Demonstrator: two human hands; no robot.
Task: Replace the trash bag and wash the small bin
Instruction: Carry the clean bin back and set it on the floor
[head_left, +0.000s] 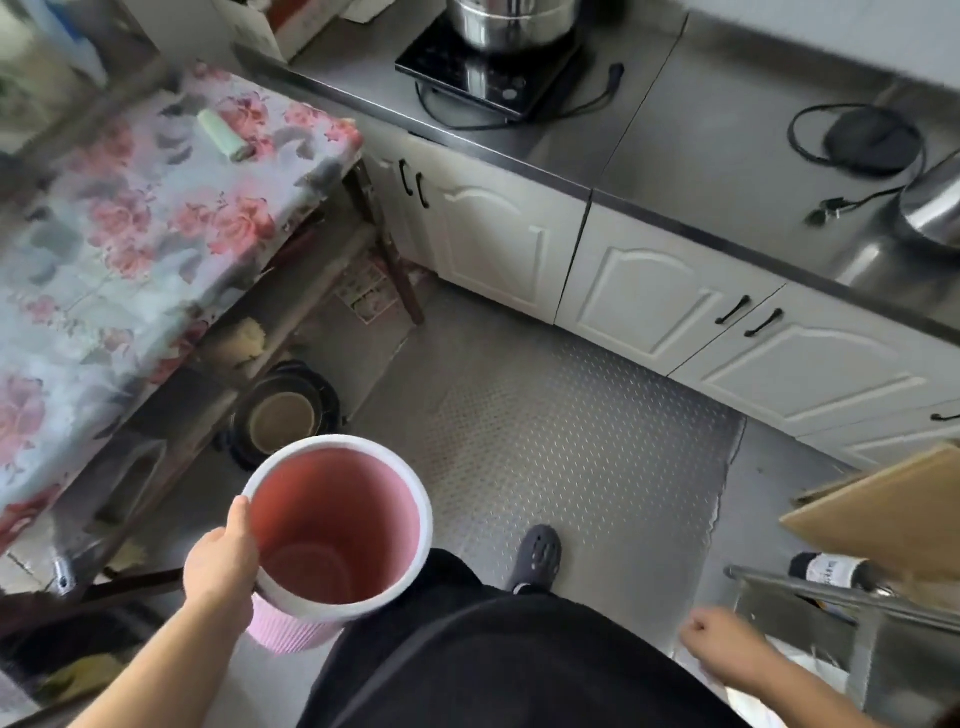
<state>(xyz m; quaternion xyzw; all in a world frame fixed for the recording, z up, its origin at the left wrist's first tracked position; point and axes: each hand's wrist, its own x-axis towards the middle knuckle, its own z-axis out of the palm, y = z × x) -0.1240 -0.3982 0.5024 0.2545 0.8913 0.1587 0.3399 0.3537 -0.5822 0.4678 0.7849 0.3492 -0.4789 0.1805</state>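
**Pink bin carried at hip height, kitchen floor**

The left hand (221, 564) grips the small pink bin (337, 525) by its white rim, thumb lying along the rim's outer edge, fingers curled under and out of sight. The bin is held upright just in front of the person's left hip, off the floor, mouth open to the camera. Inside looks bare pink, no liner visible.

The right hand (714, 644) hangs low on the right, fingers loosely curled; whether it holds anything cannot be told, though pale plastic shows just beneath the wrist.

A roll of pale green trash bags (224, 135) lies on the floral tablecloth (130, 234), well apart from the bin. One foot in a dark clog (537, 558) stands on the grey studded floor mat (571, 441).

Steel counter (701, 130) runs above white cabinets (649, 291). An induction hob (488, 73) with a steel pot (511, 21) on it sits on the counter.
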